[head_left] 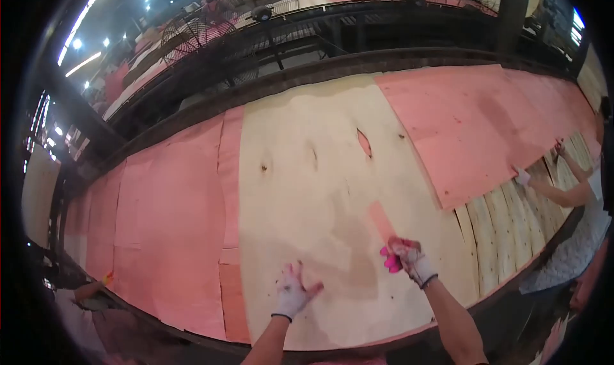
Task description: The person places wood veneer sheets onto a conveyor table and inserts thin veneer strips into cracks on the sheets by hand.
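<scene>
Long bench, sheets laid side by side; fans (198,38) and dark beams beyond. Pale sheet (307,205) in the middle, pink sheets (169,231) left, a pink panel (473,135) overlapping its right edge (a co-worker's hand (522,176) at that one). Hands apart: right hand (406,259) closed round a pink strip (380,219) above the pale sheet; left hand (295,291) splayed, contact unclear. Wide pale stretch from hands to far rail (288,76).
</scene>
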Available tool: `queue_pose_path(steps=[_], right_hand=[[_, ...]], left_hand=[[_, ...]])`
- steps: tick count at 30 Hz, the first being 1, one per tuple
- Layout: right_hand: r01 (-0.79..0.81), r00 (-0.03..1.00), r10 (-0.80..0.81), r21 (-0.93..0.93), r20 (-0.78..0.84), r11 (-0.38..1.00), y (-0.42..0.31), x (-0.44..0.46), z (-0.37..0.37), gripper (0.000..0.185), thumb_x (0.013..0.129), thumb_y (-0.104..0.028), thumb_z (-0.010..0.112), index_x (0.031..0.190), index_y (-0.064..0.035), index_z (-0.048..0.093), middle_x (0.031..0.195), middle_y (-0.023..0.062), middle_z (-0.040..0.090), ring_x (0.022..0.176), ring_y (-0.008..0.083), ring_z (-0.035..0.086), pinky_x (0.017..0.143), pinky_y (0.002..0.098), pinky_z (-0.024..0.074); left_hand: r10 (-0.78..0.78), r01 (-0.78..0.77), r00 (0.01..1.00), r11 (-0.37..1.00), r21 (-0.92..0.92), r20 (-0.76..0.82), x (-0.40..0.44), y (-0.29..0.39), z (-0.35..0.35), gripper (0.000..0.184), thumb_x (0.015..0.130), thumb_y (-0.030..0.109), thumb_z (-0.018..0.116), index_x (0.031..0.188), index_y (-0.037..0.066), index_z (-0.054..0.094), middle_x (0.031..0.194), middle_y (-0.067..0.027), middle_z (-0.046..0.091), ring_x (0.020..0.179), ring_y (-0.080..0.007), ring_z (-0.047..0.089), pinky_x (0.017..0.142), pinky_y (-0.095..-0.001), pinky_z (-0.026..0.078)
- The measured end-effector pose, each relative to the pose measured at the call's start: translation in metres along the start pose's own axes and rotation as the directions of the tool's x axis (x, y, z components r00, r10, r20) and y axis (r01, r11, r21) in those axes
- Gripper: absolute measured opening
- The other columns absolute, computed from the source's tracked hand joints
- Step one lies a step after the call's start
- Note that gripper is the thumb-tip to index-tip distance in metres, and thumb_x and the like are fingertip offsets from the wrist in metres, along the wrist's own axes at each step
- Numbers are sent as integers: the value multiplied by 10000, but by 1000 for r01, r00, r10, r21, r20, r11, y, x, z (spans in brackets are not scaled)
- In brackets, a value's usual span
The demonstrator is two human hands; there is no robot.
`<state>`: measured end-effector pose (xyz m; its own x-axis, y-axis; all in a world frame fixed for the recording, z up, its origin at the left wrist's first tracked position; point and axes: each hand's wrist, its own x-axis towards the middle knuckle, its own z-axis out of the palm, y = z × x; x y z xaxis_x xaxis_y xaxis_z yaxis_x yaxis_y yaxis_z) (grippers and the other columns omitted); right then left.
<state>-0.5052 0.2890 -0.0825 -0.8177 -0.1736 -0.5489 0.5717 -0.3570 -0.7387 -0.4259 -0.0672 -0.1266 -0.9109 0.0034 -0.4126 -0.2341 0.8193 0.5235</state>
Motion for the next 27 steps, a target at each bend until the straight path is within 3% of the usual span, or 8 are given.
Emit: queue_pose_path(steps=[1, 4, 14, 16, 19, 20, 22, 27], right_hand=[[-31, 999, 30, -10, -43, 999, -17, 31, -1, 449, 866, -299, 769, 1153, 11, 615, 931, 149, 715, 638, 225, 697, 494, 344, 566], [36, 999, -34, 106, -27, 994, -41, 137, -11, 462, 854, -310, 787, 1147, 2, 613, 954, 161, 705, 616, 235, 678, 469, 366, 546], [-125, 987, 123, -12, -108, 992, -97, 407, -27, 246, 952, -360, 589, 825, -155, 542, 788, 104, 673, 452, 194, 512, 464, 408, 524], [-100, 991, 95, -47, -97, 994, -105, 421, -20, 219, 955, -351, 564, 838, -165, 561, 788, 112, 686, 484, 208, 567, 475, 424, 546], [-268, 951, 195, -320, -242, 909, -121, 435, -26, 210, 951, -336, 560, 879, -143, 600, 801, 146, 705, 534, 248, 641, 504, 457, 578], [-180, 981, 151, -288, -119, 941, -123, 435, -43, 252, 950, -344, 588, 924, -96, 625, 819, 155, 721, 573, 286, 682, 529, 474, 597], [-169, 981, 123, -357, -149, 919, -108, 462, -65, 244, 946, -351, 607, 938, -109, 623, 822, 136, 724, 556, 273, 676, 516, 464, 593], [-253, 966, 215, -355, -142, 900, -135, 390, -27, 219, 989, -350, 590, 971, -133, 594, 762, 69, 683, 462, 151, 544, 447, 369, 515]], left_hand=[[57, -83, 996, 852, 517, 66, -2, -8, 16, 1082, 788, 759, 603, 1595, 196, 153, 1591, -263, 227, 1449, -445, 254, 1095, -651, 282], [16, -88, 991, 833, 546, 135, -4, -25, 55, 1156, 738, 806, 605, 1600, 192, 140, 1617, -270, 140, 1500, -451, 90, 1148, -655, 104], [-37, -62, 975, 900, 431, 217, 28, -43, 65, 1169, 679, 866, 584, 1590, 255, 181, 1609, -303, 122, 1483, -514, 81, 1125, -695, 67], [-46, -36, 975, 930, 365, 216, 26, -37, 61, 1165, 664, 870, 593, 1584, 273, 201, 1603, -311, 124, 1475, -529, 84, 1115, -710, 63], [4, -50, 994, 907, 418, 109, 32, 6, 26, 889, 757, 472, 754, 1489, 107, 408, 1488, -270, 386, 1386, -459, 355, 1077, -654, 308], [1, -55, 991, 913, 404, 133, 33, -5, 33, 958, 739, 516, 748, 1514, 120, 348, 1517, -271, 313, 1404, -478, 284, 1076, -681, 264], [-2, -68, 983, 923, 378, 183, 34, -27, 47, 1099, 703, 604, 736, 1564, 146, 230, 1575, -272, 168, 1442, -516, 143, 1073, -735, 175], [4, -65, 988, 916, 396, 152, 33, -31, 52, 1090, 695, 608, 739, 1558, 143, 262, 1551, -280, 219, 1426, -514, 194, 1060, -729, 210]])
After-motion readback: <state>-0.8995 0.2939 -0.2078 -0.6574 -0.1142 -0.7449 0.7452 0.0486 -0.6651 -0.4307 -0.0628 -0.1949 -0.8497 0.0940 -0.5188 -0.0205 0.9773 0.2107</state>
